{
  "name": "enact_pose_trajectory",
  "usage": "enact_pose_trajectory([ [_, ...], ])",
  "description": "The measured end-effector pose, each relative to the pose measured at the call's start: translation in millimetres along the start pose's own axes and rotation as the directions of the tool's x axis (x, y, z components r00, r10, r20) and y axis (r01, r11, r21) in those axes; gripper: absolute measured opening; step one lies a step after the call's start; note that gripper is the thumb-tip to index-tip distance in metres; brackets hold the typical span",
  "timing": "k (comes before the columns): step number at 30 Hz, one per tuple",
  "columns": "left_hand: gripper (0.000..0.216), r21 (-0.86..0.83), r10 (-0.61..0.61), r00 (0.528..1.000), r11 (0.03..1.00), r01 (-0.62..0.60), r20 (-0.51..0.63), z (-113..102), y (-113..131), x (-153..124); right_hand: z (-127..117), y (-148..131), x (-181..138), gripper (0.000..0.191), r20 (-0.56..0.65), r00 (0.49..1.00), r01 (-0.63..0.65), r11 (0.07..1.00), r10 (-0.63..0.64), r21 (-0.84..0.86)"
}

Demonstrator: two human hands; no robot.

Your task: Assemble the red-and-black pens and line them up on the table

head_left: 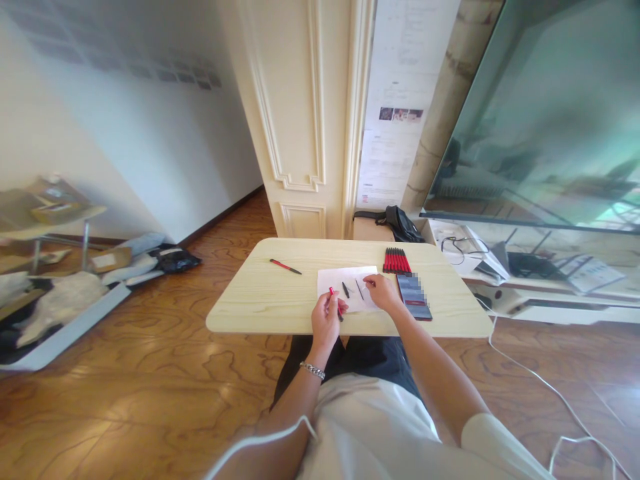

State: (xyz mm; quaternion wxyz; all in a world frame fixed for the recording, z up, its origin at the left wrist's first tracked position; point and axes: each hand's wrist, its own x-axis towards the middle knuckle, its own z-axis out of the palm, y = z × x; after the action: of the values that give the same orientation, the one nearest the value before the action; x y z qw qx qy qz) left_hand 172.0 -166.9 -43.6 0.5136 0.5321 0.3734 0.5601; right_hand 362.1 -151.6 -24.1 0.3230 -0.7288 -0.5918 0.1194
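Observation:
My left hand [327, 319] is closed around a red pen barrel [332, 292], whose upper end sticks out above the thumb. A dark piece shows below the fingers of that hand. Over the right side of a white sheet of paper [327, 277], my right hand [381, 292] has its fingertips pinched together; what they hold, if anything, is too small to make out. Just left of these fingertips lies a thin dark pen refill [361, 289]. Between the hands, a short black pen part [345, 289] rests on the paper.
On the pale wooden table [260, 300] lies a red and black pen [285, 266] at the left. A row of several red and black pens [397, 261] sits at the back right, above a dark flat packet [414, 298]. A white cable [540, 380] runs along the floor.

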Motion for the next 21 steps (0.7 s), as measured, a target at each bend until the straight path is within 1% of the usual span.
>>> enact_pose_trajectory([
  [3,0.04,-0.002,-0.002,1.0,1.0,0.002,0.022,-1.0,0.7,-0.7,6.1,3.9,3.6,0.028,0.07,0.997,0.01,0.999,-0.007,-0.04],
  [5,0.039,-0.004,-0.003,0.999,1.0,0.003,0.032,-1.3,2.0,-1.4,9.4,3.7,4.3,0.027,0.09,0.996,0.026,0.997,-0.02,-0.071],
  [9,0.036,0.011,0.016,0.998,1.0,-0.017,0.053,-0.7,5.0,-2.3,12.7,1.0,4.3,0.021,0.081,0.995,0.071,0.989,-0.06,-0.131],
  [15,0.038,0.026,0.009,0.998,1.0,-0.011,0.066,1.3,9.0,-2.1,14.1,-0.9,4.1,0.022,0.084,0.993,0.097,0.962,-0.078,-0.254],
  [21,0.037,0.022,0.018,0.996,1.0,-0.02,0.089,1.4,8.9,-4.6,13.5,1.4,0.2,0.022,0.073,0.992,0.115,0.957,-0.099,-0.268],
])
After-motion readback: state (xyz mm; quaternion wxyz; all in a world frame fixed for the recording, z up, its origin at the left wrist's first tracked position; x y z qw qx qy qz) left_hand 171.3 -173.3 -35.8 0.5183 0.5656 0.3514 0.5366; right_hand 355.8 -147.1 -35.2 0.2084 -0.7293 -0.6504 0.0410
